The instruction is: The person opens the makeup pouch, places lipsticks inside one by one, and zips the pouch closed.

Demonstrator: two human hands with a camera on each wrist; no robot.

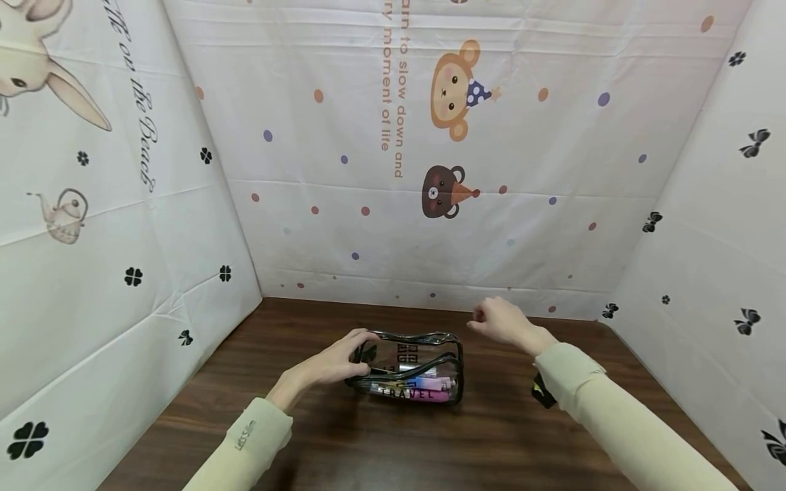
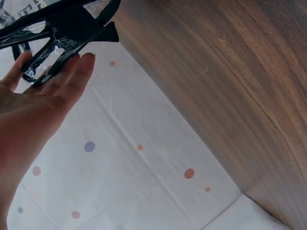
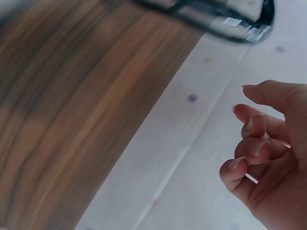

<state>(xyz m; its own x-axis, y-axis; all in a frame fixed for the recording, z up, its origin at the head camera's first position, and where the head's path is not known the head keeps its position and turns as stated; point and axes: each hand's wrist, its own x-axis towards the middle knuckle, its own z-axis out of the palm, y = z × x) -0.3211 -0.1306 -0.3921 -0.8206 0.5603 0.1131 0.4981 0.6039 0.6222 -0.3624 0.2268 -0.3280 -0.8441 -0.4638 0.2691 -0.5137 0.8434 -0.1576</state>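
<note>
A clear pouch (image 1: 402, 392) with black trim and the word TRAVEL stands on the brown table. Through its plastic show several slim items, among them a pink one (image 1: 428, 395) and a silver one. My left hand (image 1: 340, 358) grips the pouch's left end, thumb at the front and fingers over the top. In the left wrist view, the fingers (image 2: 72, 81) lie against the clear end of the pouch, below its black zipper tape (image 2: 72, 24). My right hand (image 1: 500, 320) hovers behind and right of the pouch, apart from it. Its fingers (image 3: 252, 148) are loosely curled around nothing visible.
The wood-grain table (image 1: 491, 443) is bounded by white printed cloth walls (image 1: 522, 252) at the back and both sides. A small black object with a yellow-green mark (image 1: 543, 392) shows beside the right sleeve.
</note>
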